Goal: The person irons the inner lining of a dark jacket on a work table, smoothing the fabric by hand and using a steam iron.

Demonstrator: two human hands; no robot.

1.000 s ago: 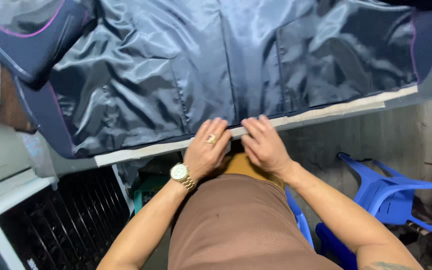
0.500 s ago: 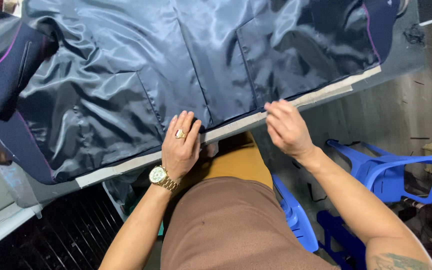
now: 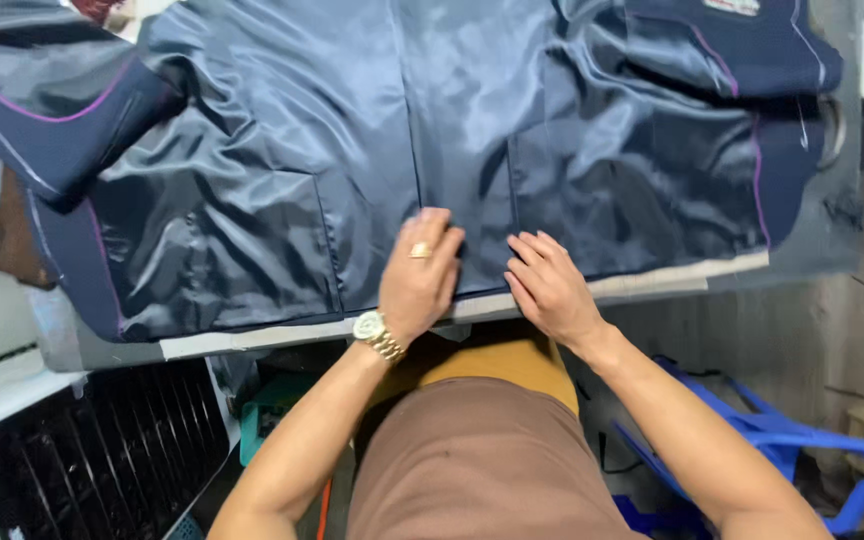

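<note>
One dark navy jacket [image 3: 432,150] is being laid out lining side up across the worktable [image 3: 252,338], with its lower hem running along the near edge of the table, and it is being pressed flat by two hands. The left hand [image 3: 420,285] is being held palm down on the satin lining just left of the centre seam, fingers extended and close together, nothing gripped; one ring and one gold wristwatch [image 3: 376,332] are being worn on it. The right hand [image 3: 547,285] is being rested just beside it on the hem, fingers slightly spread and lightly curled onto the cloth, nothing pinched so far as can be seen. The step in hand is judged to be the smoothing of the lining near the hem at the middle of the garment. The next move is judged to call for outward strokes from the centre seam, with light, even pressure, since the lining is still being shown puckered on both side panels. Two lining panels with pocket outlines are being counted, one on each side of the seam, and pink piping is being seen along the facings at both ends. One blue plastic chair [image 3: 782,440] is being noted at lower right, well apart from the hands, and one black crate [image 3: 102,440] at lower left.
</note>
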